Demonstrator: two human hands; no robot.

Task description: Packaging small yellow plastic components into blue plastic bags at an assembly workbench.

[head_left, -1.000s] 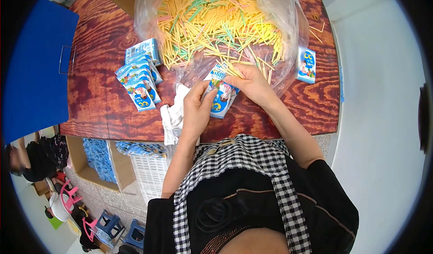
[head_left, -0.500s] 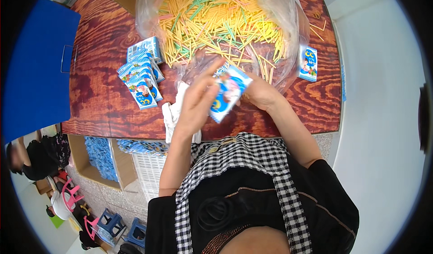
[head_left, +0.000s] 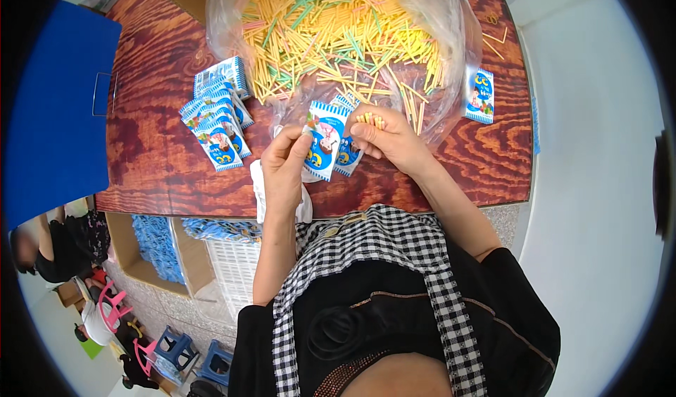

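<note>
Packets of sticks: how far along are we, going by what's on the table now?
Done, apparently: a stack of blue packets lies left of the clear bag, and a lone packet lies right of it. In hand: the left hand holds a blue-and-white packet; the right hand pinches a small bunch of sticks beside it. Left: the big heap of coloured sticks in the bag.

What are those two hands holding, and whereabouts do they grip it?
The left hand pinches a small blue-and-white packet by its left edge. The right hand holds a little bundle of yellow sticks near their ends.
</note>
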